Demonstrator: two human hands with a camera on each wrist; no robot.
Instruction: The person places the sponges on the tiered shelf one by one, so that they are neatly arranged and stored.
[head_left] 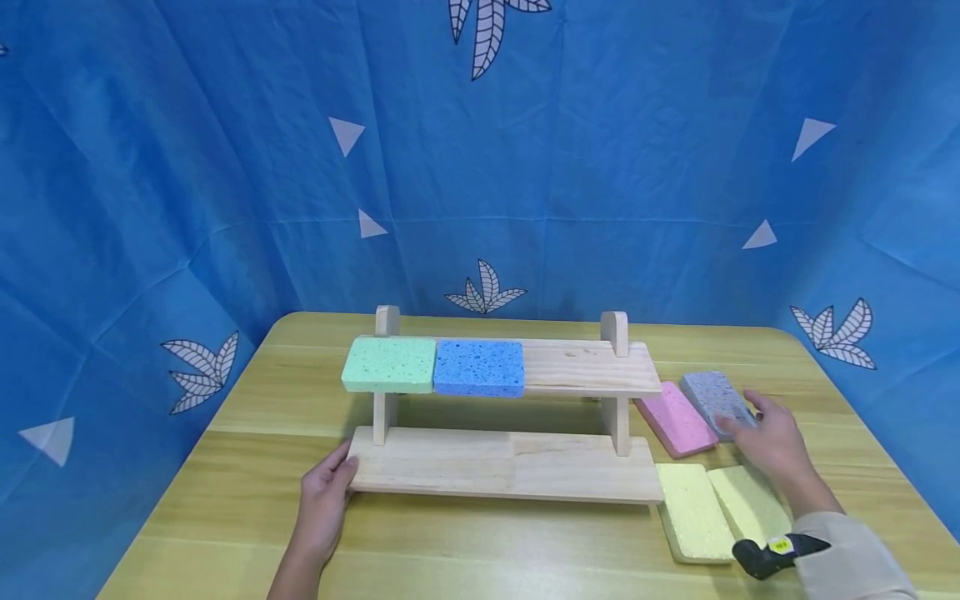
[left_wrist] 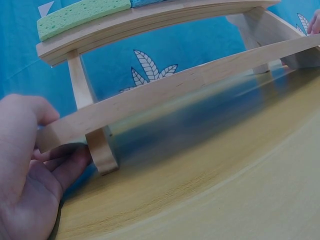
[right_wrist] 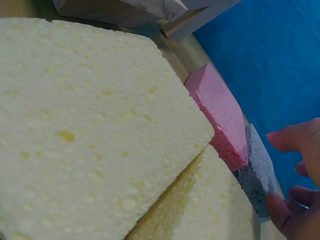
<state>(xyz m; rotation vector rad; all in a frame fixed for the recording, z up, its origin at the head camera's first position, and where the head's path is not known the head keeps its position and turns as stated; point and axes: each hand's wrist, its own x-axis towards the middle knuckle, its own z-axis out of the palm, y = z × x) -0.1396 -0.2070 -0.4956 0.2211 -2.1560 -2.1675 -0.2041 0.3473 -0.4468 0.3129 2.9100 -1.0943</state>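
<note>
A two-tier wooden rack [head_left: 510, 467] stands on the table. Its upper shelf carries a green sponge [head_left: 390, 364] at the left end, with a blue sponge [head_left: 480, 367] beside it. My left hand [head_left: 324, 492] grips the left end of the lower shelf; in the left wrist view the thumb lies above the board and the other fingers go under it. To the right of the rack my right hand [head_left: 772, 442] is at a grey sponge [head_left: 708, 392], its thumb and fingers spread apart over the sponge's near right part. Whether the fingertips touch it I cannot tell.
A pink sponge [head_left: 677, 419] lies between the rack and the grey one. Nearer are two pale yellow sponges [head_left: 693, 512], side by side, the right one partly under my right forearm. Blue cloth [head_left: 555, 167] hangs behind and beside the table [head_left: 225, 500].
</note>
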